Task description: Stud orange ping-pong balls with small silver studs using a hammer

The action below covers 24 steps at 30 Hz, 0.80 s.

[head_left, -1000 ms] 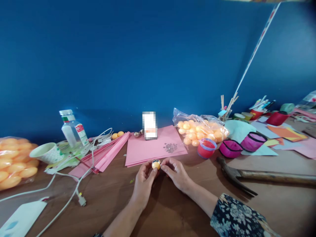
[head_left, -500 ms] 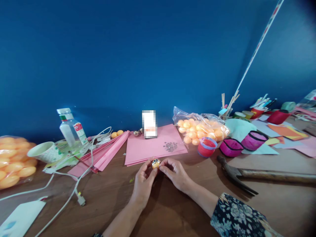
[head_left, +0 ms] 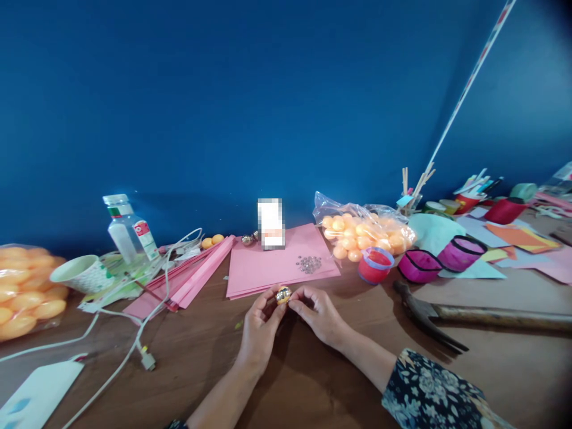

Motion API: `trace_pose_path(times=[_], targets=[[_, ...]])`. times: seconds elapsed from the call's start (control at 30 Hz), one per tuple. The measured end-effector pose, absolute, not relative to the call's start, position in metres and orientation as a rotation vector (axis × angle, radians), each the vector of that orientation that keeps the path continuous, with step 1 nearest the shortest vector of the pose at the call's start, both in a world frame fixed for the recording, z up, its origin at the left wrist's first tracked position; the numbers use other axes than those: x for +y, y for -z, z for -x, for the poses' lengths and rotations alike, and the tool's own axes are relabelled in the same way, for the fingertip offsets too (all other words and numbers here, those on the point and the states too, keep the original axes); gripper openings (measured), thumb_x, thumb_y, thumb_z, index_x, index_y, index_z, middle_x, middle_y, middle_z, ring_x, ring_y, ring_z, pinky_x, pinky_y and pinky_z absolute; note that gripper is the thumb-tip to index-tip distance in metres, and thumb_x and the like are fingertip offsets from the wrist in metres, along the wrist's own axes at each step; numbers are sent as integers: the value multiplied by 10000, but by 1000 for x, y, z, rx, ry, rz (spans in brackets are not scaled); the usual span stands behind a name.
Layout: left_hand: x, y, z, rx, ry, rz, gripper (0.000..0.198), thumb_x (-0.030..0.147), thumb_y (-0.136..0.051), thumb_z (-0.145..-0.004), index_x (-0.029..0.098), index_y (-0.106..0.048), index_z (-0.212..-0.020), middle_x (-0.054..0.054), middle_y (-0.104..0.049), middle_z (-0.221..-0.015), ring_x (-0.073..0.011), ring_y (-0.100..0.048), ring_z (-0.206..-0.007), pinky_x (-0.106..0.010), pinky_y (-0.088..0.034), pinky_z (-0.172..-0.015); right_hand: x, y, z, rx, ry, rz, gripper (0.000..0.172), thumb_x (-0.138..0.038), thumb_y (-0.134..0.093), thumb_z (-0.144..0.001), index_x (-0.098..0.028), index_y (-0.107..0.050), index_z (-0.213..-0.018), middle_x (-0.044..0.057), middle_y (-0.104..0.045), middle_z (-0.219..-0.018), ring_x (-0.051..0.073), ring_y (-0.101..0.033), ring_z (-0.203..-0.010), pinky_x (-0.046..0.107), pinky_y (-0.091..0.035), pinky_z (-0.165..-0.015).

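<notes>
A small shiny gold ball [head_left: 283, 295] is pinched between the thumb and fingers of my left hand [head_left: 260, 328], just above the table in front of the pink paper. My right hand [head_left: 322, 319] is closed in a pinch at the ball's right edge. Whatever lies between those fingertips is too small to make out. Behind the hands, a scatter of small silvery pieces [head_left: 309, 264] lies on the stacked pink sheets [head_left: 259, 271]. Two similar shiny balls [head_left: 247, 240] rest at the back edge of the paper.
A hammer [head_left: 491, 316] lies on the right. Beyond it stand purple fabric cups [head_left: 419, 266] and a red cup [head_left: 374, 269], beside bagged orange balls [head_left: 353, 235]. To the left are white cables [head_left: 138, 339], a paper cup [head_left: 83, 275], a clear bottle [head_left: 127, 232] and another ball bag [head_left: 27, 292].
The gold ball has turned slightly in my fingers. Both hands otherwise keep nearly the same place and pinch.
</notes>
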State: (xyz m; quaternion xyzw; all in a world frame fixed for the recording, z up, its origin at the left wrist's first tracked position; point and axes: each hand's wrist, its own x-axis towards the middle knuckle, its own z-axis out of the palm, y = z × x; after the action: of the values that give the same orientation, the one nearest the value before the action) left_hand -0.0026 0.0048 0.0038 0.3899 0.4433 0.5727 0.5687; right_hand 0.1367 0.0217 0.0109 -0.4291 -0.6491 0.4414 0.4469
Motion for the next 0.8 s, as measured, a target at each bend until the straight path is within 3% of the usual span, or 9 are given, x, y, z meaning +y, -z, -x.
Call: trace_pose_path(times=[0.8], targets=[[5, -3, 4, 1045, -1356, -930, 474, 216, -665, -653, 168, -526, -1104, -82, -642, -1060, -215, -584, -992, -363, -424, -902, 20, -11, -137, -1641, -1078, 1074, 145, -275, -521, -785, -148, -577, -742, -3, -567, -670, 109, -478, -616, 219, -390, -591]])
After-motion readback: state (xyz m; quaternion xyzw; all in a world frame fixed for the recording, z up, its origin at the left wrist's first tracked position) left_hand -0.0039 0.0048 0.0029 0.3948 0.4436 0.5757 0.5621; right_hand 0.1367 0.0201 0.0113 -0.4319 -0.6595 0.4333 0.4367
